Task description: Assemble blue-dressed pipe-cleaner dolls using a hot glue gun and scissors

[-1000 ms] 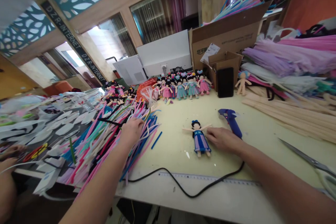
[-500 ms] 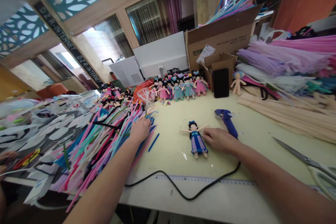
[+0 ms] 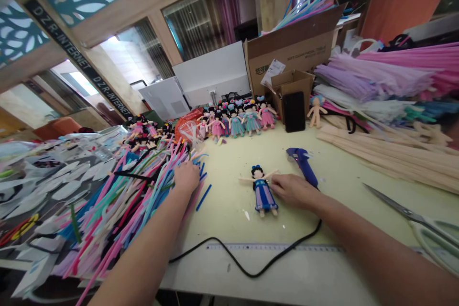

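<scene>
My left hand (image 3: pixel 187 177) is at the right edge of a heap of coloured pipe cleaners (image 3: pixel 122 210), fingers curled down among the stems; what they hold, if anything, is hidden. A small pipe-cleaner doll (image 3: pixel 264 196) in a blue and lilac dress lies face up on the table, arms spread. Beside it, my right hand (image 3: pixel 292 191) rests with fingers bent and closed, the fingertips at the doll's side by its arm. Whether they grip it is hidden. A blue glue gun (image 3: pixel 304 165) lies just behind that hand. A short blue stem (image 3: pixel 203 197) lies apart from the heap.
Scissors (image 3: pixel 409 213) and beige pipe cleaners (image 3: pixel 387 155) lie to the right. Finished dolls (image 3: pixel 236 119) stand at the back near a cardboard box (image 3: pixel 287 52) and a black phone-like slab (image 3: pixel 294 112). A black cord (image 3: pixel 247 272) crosses a ruler (image 3: pixel 308 247) in front.
The whole view has shifted slightly, so things appear a little further left. My left hand stays at the heap and my right hand beside the doll.
</scene>
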The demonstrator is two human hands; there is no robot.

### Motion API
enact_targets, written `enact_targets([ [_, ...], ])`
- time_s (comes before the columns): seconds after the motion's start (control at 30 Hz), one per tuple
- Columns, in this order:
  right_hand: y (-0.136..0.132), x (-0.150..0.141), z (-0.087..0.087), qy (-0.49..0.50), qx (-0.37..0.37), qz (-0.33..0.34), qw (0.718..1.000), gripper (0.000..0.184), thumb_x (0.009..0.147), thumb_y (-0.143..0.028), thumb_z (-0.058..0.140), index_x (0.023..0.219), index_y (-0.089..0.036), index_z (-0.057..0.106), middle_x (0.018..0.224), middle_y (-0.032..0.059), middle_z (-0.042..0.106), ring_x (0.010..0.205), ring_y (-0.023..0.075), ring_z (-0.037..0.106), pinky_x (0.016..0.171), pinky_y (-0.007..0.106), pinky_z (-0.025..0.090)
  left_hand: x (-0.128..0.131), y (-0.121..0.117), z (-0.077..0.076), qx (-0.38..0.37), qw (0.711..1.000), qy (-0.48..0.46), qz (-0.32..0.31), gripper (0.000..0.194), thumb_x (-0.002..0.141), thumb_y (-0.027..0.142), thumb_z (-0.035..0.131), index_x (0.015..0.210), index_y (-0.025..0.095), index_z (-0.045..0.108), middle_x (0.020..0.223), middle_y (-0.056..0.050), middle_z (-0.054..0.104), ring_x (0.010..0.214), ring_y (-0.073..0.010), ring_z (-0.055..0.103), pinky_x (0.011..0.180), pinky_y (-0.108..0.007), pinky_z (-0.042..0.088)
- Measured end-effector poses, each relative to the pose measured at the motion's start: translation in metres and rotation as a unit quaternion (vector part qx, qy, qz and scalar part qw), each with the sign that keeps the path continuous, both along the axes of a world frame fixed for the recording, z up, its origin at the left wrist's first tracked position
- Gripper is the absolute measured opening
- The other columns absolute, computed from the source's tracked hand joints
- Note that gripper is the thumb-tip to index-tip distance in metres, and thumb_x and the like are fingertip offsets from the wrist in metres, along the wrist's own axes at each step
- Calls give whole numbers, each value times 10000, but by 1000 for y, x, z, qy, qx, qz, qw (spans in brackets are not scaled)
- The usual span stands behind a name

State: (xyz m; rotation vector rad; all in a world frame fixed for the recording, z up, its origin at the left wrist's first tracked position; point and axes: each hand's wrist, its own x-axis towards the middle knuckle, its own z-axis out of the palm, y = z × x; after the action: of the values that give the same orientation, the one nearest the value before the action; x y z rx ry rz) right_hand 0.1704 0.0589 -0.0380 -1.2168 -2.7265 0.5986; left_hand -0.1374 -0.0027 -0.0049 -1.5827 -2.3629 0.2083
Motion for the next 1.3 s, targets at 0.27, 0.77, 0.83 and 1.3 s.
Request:
enact_targets([
  [0.27,1,0,-2,5,-3,-1,1000,296,908,-308,358,797,-177,598,795,74,646,688,173,553,557,264,245,-14,16,16,63,984,-161,39,132,667,197,530,642,177,657,697,-86,692,731,-249,634,630,-305,412],
  [0.77,2,-2,-3,62,6,-15,998,253,884,-265,402,724,-173,575,713,56,610,639,155,517,558,260,257,53,44,112,492,711,-460,-202,87,742,275,514,780,197,520,760,3,629,651,-105,577,576,-204,436],
  [0.83,2,-1,3,140,21,-47,989,247,879,-266,409,700,-173,551,665,38,584,629,148,503,571,261,281,79,35,122,501,618,-554,-246,83,700,260,586,733,198,541,663,32,582,567,-88,534,504,-186,398],
  [1.3,-5,-2,32,426,-304,-107,845,158,866,-224,434,831,-157,573,500,-67,479,330,50,373,353,174,296,142,20,13,213,811,-523,-154,314,838,454,363,765,205,541,746,-19,622,689,-165,585,641,-287,434],
])
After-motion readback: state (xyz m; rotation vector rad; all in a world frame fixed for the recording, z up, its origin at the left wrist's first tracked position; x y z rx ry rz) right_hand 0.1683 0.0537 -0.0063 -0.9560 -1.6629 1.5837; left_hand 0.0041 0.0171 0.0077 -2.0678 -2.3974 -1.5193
